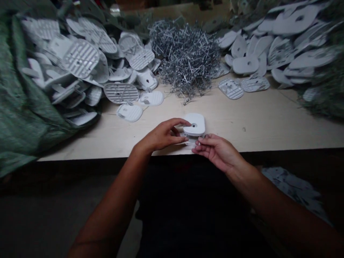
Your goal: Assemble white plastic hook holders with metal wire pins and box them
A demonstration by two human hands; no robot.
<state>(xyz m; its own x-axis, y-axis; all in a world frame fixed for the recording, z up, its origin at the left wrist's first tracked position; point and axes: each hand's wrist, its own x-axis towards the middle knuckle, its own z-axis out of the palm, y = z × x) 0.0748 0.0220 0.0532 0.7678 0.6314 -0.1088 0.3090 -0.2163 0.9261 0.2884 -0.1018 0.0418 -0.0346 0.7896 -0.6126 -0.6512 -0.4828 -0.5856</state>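
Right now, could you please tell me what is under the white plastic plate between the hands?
Below the near edge of the white plastic plate, a thin bent metal wire shows between the left hand and right hand. The plate's underside is hidden from view.

A pale wooden tabletop lies under the grip and stretches to both sides of it, with faint grain and a small dark mark to the right of the grip. The table's front edge runs just nearer than the grip, and below it the space drops into deep shadow. Down and to the left of the grip, a dim grey floor shows. Well beyond the grip, a brown panel spans part of the background, too blurred to tell its material. A green sack bulges far left of the grip; darker green material stands far right. Light is low, strongest on the wood around the grip, fading toward the corners
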